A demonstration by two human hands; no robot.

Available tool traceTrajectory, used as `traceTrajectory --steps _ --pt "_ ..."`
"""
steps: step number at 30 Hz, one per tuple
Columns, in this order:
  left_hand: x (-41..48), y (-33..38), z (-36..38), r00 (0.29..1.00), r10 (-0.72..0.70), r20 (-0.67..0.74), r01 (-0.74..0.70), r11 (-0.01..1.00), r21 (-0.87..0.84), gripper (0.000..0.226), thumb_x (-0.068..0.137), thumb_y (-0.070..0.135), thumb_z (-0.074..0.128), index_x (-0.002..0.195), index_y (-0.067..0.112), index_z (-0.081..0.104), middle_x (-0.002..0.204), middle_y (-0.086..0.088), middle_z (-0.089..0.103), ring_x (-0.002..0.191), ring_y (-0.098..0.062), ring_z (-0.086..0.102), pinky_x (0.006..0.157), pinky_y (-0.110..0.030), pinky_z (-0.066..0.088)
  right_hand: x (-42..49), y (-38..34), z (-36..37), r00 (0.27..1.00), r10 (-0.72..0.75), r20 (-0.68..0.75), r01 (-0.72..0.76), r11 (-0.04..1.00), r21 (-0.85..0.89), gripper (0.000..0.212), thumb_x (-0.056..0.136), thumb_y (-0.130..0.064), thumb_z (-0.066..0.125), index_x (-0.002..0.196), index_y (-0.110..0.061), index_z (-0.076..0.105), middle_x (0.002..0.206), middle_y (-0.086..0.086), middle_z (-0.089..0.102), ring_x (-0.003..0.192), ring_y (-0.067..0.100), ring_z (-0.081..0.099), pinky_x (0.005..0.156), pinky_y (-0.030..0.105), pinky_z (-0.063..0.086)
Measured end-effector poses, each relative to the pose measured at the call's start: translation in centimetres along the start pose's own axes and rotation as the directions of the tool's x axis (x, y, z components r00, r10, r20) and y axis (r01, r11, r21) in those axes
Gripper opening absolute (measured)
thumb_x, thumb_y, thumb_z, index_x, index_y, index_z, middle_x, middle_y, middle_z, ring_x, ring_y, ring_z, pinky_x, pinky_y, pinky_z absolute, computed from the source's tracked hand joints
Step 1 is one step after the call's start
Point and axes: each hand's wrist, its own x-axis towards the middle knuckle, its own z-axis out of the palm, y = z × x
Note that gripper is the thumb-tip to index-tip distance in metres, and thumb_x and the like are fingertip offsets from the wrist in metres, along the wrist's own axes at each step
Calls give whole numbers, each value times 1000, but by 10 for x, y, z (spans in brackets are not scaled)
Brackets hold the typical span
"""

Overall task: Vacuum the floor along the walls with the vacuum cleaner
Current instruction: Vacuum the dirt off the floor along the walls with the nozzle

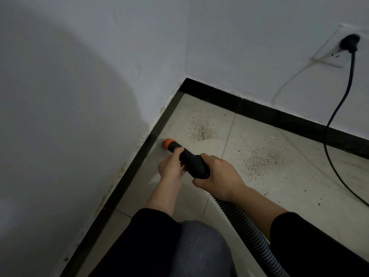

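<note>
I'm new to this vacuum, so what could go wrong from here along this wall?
The black cord trails past the right crumb pile; sweeping the nozzle there could snag it and tug the plug. The hose bends beside your knee and might kink.

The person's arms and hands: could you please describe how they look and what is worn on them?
The left hand and right hand are bare, with no gloves, rings or watch showing. The arms wear plain sleeves, a left black fabric sleeve and a right black fabric sleeve, ending partway up the forearms, leaving wrists uncovered.
</note>
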Motion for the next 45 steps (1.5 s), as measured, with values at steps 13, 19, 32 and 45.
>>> traceTrajectory --steps 13,19,32,45 --pt "-12 -19 26 997 3 80 -6 999 44 15 85 17 75 90 8 63 98 -14 70 93 -26 68 57 -25 54 -15 21 -20 997 78 -21 -78 997 -28 32 76 -36 68 98 -22 50 85 -3 54 73 14 53 61 28 46" --pt "-11 -24 31 995 -10 98 6 999 37 15 84 18 76 90 8 65 98 -14 71 92 -27 70 58 -27 55 -18 26 -23 995 93 -27 -94 995 -28 31 76 -37 69 98 -22 52 83 -3 54 70 13 53 61 29 48" --pt "-24 -37 42 982 -80 169 66 994 90 16 82 16 77 85 9 63 95 -13 71 89 -24 70 58 -26 56 -39 44 -34 989 141 -37 -142 990 -19 32 74 -41 70 98 -27 54 79 -6 57 67 9 54 55 24 43" --pt "-30 -33 30 970 -194 148 188 981 53 55 80 16 73 128 1 52 111 -14 67 101 -23 65 62 -29 54 -37 47 -50 990 63 123 -75 993 87 38 74 -44 74 107 -30 63 76 -2 67 68 11 62 67 35 55"
